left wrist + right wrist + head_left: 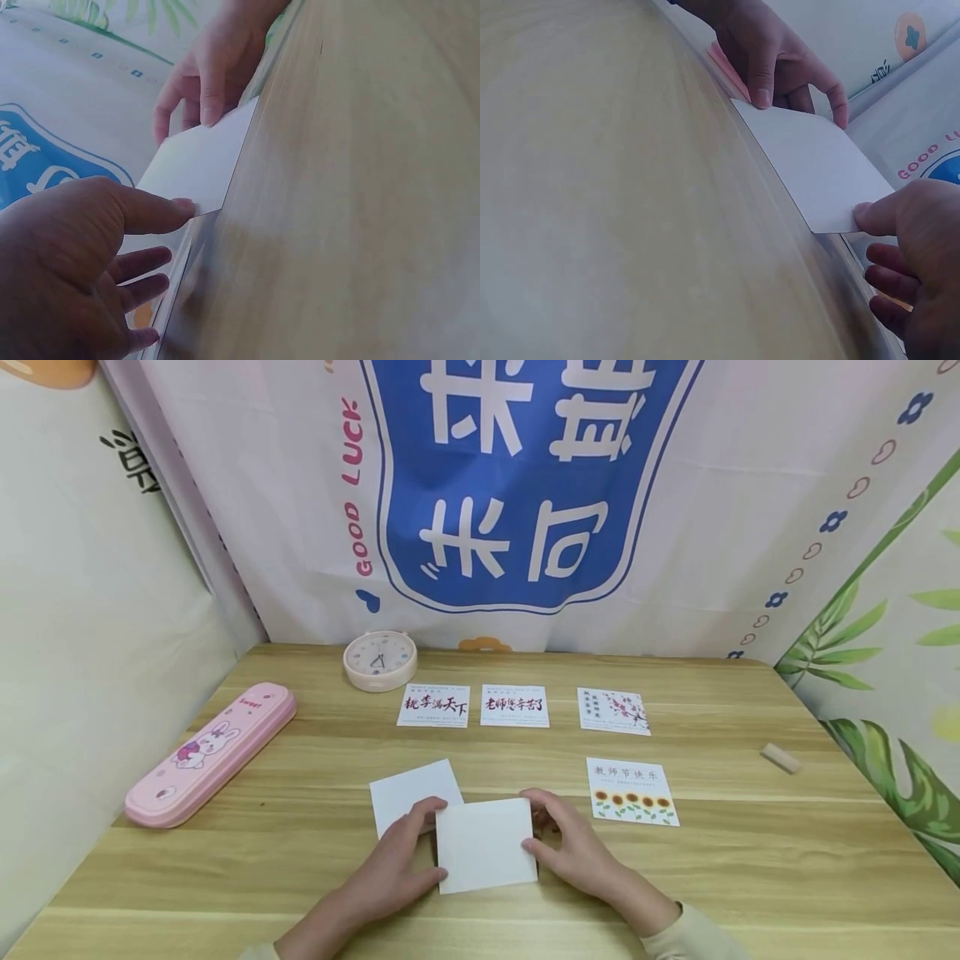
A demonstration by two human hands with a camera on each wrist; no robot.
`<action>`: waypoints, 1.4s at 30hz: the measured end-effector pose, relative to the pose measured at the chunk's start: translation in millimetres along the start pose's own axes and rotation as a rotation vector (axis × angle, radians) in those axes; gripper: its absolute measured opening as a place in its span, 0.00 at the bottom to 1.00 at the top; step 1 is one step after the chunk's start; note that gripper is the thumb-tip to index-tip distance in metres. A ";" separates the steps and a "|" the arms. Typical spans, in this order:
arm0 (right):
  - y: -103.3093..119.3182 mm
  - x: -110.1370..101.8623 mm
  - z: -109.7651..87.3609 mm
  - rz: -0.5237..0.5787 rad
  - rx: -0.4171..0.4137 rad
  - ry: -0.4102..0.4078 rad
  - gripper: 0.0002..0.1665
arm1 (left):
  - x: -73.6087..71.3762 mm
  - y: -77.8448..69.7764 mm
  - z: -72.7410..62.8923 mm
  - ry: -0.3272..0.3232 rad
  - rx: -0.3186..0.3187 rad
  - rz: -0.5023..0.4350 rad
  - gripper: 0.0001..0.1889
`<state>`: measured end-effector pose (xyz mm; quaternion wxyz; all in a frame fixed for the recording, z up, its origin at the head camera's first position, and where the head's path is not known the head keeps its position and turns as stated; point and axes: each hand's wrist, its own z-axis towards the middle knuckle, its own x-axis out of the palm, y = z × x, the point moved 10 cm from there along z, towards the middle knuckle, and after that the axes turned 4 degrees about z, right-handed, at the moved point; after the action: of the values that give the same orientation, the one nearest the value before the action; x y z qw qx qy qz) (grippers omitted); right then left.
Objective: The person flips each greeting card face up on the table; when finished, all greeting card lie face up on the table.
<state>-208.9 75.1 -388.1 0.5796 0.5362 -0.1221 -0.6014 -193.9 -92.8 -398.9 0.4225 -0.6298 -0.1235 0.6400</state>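
Note:
Between both hands a blank white card is held just above the table, tilted a little. The left hand pinches its left edge, thumb at the lower corner and a finger at the upper one. On the opposite edge, the right hand grips with thumb and fingers. The left wrist view shows the same card with the left thumb on its near edge. Behind the left fingers lies another blank white card, partly covered by that hand and the held card.
Three printed cards lie in the back row, one a red-lettered card. A sunflower card lies right of the hands. A pink pencil case is at left, a round clock behind, a small beige block at right.

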 end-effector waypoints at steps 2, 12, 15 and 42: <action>7.6 -1.5 1.7 0.042 -0.010 -0.010 0.30 | -1.6 -1.0 0.2 -0.013 0.006 -0.007 0.35; 39.9 -15.1 4.2 0.087 -0.090 -0.109 0.24 | -11.1 -17.1 -0.4 -0.128 0.173 -0.077 0.30; 42.4 -18.3 3.5 0.088 -0.117 -0.140 0.22 | -15.0 -19.1 -0.3 -0.169 0.175 -0.092 0.30; 38.7 -58.8 1.5 0.064 -0.181 -0.380 0.10 | -45.7 -63.3 25.9 -0.474 0.392 -0.081 0.06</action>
<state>-202.6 111.6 -328.2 0.6108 0.3548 -0.1918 -0.6814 -200.0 -76.2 -318.6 0.5206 -0.3639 -0.1177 0.7634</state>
